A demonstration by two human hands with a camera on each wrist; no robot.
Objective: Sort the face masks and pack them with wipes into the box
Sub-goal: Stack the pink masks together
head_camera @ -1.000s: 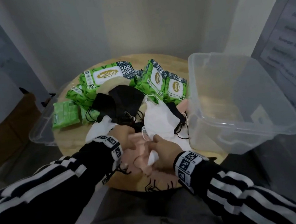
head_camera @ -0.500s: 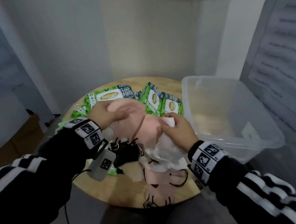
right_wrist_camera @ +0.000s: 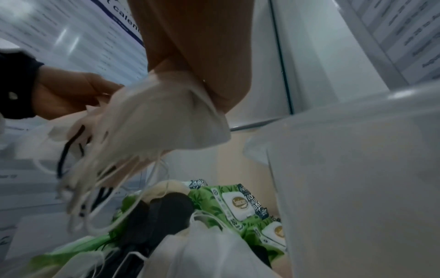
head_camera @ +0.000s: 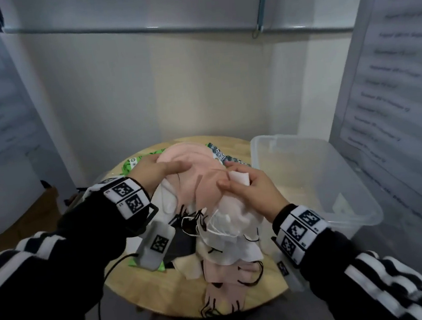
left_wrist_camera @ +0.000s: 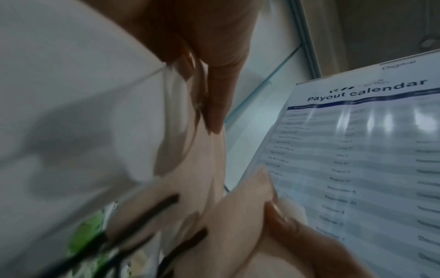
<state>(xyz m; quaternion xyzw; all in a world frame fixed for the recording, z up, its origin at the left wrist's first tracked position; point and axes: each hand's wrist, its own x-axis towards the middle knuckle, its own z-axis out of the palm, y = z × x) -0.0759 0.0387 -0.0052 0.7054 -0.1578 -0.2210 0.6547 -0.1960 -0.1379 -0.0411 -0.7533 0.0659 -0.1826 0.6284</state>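
The poster [left_wrist_camera: 361, 150] seen from the left wrist is headed "Payout calendar", with rows of month names below it, among them August, September and October; the finer print is blurred. On the wipes packs [right_wrist_camera: 240, 205] in the right wrist view an oval gold logo sits on a white flap, with "80" printed at a corner; the brand word is too blurred to read here. Two such flaps show in that view, on green leaf-patterned wrappers.

The round wooden worktop [head_camera: 166, 292] stands in a corner of pale walls, with a white board [head_camera: 136, 8] mounted above and printed sheets to either side. A clear plastic box [head_camera: 353, 212] sits at the worktop's right edge.

Above the middle of the worktop the left hand [head_camera: 154, 172] grasps a pink face mask [head_camera: 186, 154] by its left edge, fingers curled over it. The right hand [head_camera: 252, 192] pinches a white mask [head_camera: 239, 177] together with another pink mask [head_camera: 207, 188], thumb on top; white ear loops [head_camera: 219, 226] dangle beneath. More masks lie heaped on the worktop's near half: pink ones with black loops [head_camera: 225, 286] at the near edge, white ones [head_camera: 238, 253] above them, black ones [right_wrist_camera: 166, 212] further in. Their exact number cannot be counted in the tangle. Both wrists wear bands with black-and-white square markers [head_camera: 128, 197].
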